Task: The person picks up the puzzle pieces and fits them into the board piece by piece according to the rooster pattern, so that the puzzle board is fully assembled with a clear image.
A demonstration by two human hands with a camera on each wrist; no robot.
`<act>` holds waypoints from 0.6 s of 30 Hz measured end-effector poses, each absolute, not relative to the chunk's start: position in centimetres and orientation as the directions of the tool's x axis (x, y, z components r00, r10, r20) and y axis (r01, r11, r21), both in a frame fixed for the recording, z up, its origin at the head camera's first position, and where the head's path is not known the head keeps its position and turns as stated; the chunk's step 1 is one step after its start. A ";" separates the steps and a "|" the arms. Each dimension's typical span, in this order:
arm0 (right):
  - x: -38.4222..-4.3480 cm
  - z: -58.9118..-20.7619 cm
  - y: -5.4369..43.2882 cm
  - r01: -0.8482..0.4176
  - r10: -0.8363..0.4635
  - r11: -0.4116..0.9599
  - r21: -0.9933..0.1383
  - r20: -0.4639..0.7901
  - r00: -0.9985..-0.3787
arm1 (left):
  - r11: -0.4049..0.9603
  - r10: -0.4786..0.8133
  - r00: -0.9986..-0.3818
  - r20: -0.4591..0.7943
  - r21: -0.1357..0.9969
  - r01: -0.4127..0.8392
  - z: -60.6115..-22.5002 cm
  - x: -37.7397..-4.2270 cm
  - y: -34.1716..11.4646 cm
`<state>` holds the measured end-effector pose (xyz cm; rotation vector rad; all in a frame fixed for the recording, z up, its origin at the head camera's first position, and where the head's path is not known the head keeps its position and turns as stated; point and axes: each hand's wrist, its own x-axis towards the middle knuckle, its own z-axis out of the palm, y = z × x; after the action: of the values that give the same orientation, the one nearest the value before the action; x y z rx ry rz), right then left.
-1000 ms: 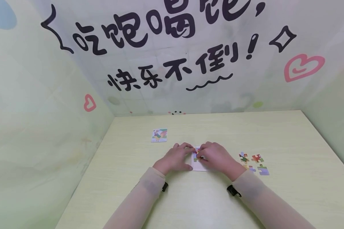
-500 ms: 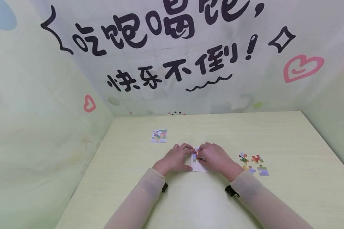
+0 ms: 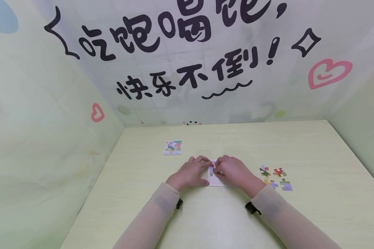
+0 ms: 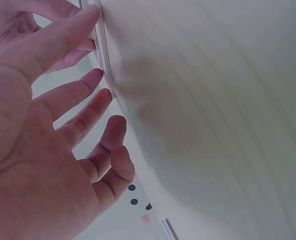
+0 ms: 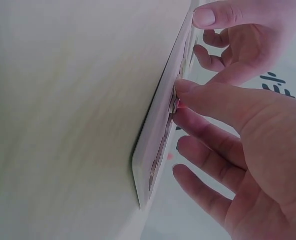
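A small white puzzle board (image 3: 216, 182) lies flat on the table between the two hands, with colourful pieces in its upper left part. My left hand (image 3: 189, 173) steadies the board's left side, its thumb and fingertips touching the edge and its fingers spread. Over the board, my right hand (image 3: 236, 172) pinches a puzzle piece (image 5: 173, 105) between thumb and index finger, down at the board's face. Its other fingers hang loosely curled in the right wrist view. The right hand covers much of the board in the head view, so the piece's picture is mostly hidden.
Several loose puzzle pieces (image 3: 286, 185) lie to the right of the right hand, partly next to the right sleeve. A square picture card (image 3: 173, 147) rests further back on the left. A printed cloth wall (image 3: 180, 110) closes off the table's back and sides.
Both hands stay in nearly the same place at the board. The right hand and forearm have shifted very slightly left since a second ago; the loose pieces have not moved.
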<state>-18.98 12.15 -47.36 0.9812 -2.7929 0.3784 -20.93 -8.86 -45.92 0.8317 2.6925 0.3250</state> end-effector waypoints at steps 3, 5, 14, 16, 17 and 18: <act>-19.0 -47.3 12.1 -0.621 -0.583 0.762 -0.184 0.225 -0.781 | 0.808 0.576 -0.787 -0.220 0.300 0.507 -46.0 -21.0 -8.8; -19.0 -47.3 12.1 -0.613 -0.575 0.769 -0.184 0.222 -0.788 | 0.808 0.575 -0.788 -0.219 0.299 0.507 -46.0 -21.0 -8.9; -19.0 -47.4 12.0 -0.594 -0.561 0.780 -0.196 0.203 -0.803 | 0.806 0.577 -0.788 -0.217 0.310 0.504 -46.1 -21.0 -8.9; -19.0 -47.4 12.1 -0.587 -0.555 0.778 -0.223 0.196 -0.809 | 0.806 0.578 -0.787 -0.217 0.307 0.507 -46.1 -21.0 -8.9; -19.0 -47.4 12.2 -0.584 -0.551 0.776 -0.237 0.195 -0.811 | 0.805 0.578 -0.786 -0.217 0.309 0.507 -46.1 -21.0 -8.9; -18.9 -47.3 12.3 -0.580 -0.548 0.775 -0.251 0.191 -0.815 | 0.805 0.579 -0.786 -0.217 0.308 0.508 -46.1 -21.0 -8.9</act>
<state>-18.89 12.30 -47.31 0.9110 -2.8583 0.4573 -20.99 -8.92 -46.09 0.8320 2.6912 0.3362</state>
